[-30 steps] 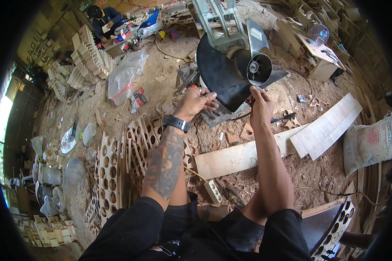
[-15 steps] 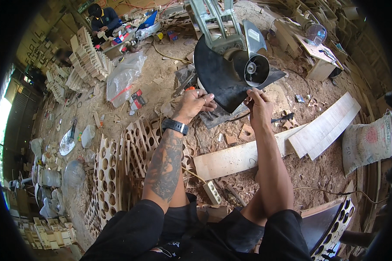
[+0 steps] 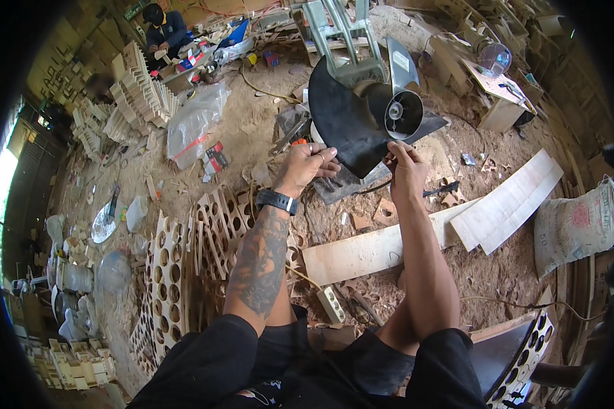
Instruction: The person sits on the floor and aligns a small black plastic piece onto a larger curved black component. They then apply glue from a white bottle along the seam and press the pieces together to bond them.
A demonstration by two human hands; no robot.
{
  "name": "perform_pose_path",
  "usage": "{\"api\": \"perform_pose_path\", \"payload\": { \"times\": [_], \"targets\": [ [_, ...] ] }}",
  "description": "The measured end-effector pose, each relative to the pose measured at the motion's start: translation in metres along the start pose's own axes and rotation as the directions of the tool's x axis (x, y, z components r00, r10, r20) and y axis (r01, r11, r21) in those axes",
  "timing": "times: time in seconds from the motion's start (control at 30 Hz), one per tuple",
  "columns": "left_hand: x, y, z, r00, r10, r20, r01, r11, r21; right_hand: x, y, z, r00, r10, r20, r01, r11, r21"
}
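Note:
A black fan propeller (image 3: 361, 144) with broad blades and a round hollow hub (image 3: 403, 114) sits in front of a grey-green metal frame (image 3: 351, 48). My left hand (image 3: 310, 169) pinches the left edge of the nearest blade between thumb and fingers; rings and a black wristwatch (image 3: 277, 201) show on that arm. On the same blade's right lower edge, just below the hub, my right hand (image 3: 406, 165) has its fingertips closed. The tips of my right fingers are partly hidden. Under the blade lies a dark flat sheet (image 3: 338, 189).
Pale wooden boards (image 3: 361, 252), perforated wooden strips (image 3: 167, 283) and a power strip (image 3: 331, 305) lie near my legs. A filled sack (image 3: 574, 228) stands at right. Stacked wooden pieces (image 3: 140, 88) and a seated person (image 3: 165, 34) are at far left. Sawdust covers the ground.
The propeller has shifted slightly right and downward in view, with both hands staying at its blade edges. The far person's hands have moved a little.

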State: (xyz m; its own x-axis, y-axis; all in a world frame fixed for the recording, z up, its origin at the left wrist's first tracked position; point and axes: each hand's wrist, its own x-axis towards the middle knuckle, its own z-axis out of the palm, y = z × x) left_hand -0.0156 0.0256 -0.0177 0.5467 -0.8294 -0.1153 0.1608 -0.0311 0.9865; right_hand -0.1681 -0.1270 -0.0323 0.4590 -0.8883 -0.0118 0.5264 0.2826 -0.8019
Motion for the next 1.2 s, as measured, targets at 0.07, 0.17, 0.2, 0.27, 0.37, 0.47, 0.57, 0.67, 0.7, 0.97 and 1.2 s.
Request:
{"api": "perform_pose_path", "payload": {
  "times": [0.07,0.17,0.2,0.27,0.37,0.47,0.57,0.67,0.7,0.97,1.2],
  "targets": [
    [0.0,-0.002,-0.002,1.0,0.011,0.005,-0.011,0.999,-0.032,0.0,0.001,0.001,1.0,0.015,-0.02,-0.014,1.0,0.012],
    [0.001,-0.005,-0.002,0.999,0.037,0.03,-0.035,0.997,-0.067,0.0,0.001,0.002,0.997,0.013,-0.075,-0.013,1.0,0.007],
    [0.001,-0.005,-0.002,0.996,0.047,0.072,-0.042,0.997,-0.068,0.001,0.001,0.003,0.997,0.01,-0.072,-0.01,1.0,0.004],
    [0.002,-0.005,0.0,0.998,0.018,0.068,-0.012,0.996,-0.086,0.001,0.001,0.003,0.997,0.01,-0.08,-0.012,1.0,-0.025],
    [0.003,-0.008,0.003,0.999,0.023,0.031,-0.024,1.0,0.02,0.001,0.005,0.002,0.999,-0.01,-0.049,0.009,1.0,-0.022],
    [0.006,-0.012,0.002,0.997,0.071,0.034,-0.071,0.997,-0.003,0.0,0.01,0.001,0.994,0.027,-0.109,-0.025,0.999,0.022],
    [0.008,-0.015,-0.002,0.995,0.078,0.063,-0.075,0.996,-0.049,-0.003,0.005,0.002,0.995,0.088,-0.053,-0.086,0.996,0.027],
    [0.01,-0.012,-0.004,0.992,0.041,0.12,-0.038,0.999,-0.03,-0.005,-0.01,0.007,0.989,0.125,-0.08,-0.145,0.92,-0.364],
    [0.01,-0.008,-0.005,0.992,-0.003,0.128,0.006,1.0,-0.026,-0.006,-0.016,0.008,0.987,0.149,-0.057,-0.159,0.897,-0.413],
    [0.023,0.057,-0.028,0.946,-0.192,0.26,0.117,0.954,0.276,-0.024,-0.101,-0.025,0.927,0.142,0.346,0.151,0.704,-0.694],
    [0.043,0.12,-0.046,0.945,-0.235,0.227,0.018,0.731,0.682,0.04,-0.204,-0.015,0.812,-0.076,0.578,0.331,0.877,-0.349]
  ]
}}
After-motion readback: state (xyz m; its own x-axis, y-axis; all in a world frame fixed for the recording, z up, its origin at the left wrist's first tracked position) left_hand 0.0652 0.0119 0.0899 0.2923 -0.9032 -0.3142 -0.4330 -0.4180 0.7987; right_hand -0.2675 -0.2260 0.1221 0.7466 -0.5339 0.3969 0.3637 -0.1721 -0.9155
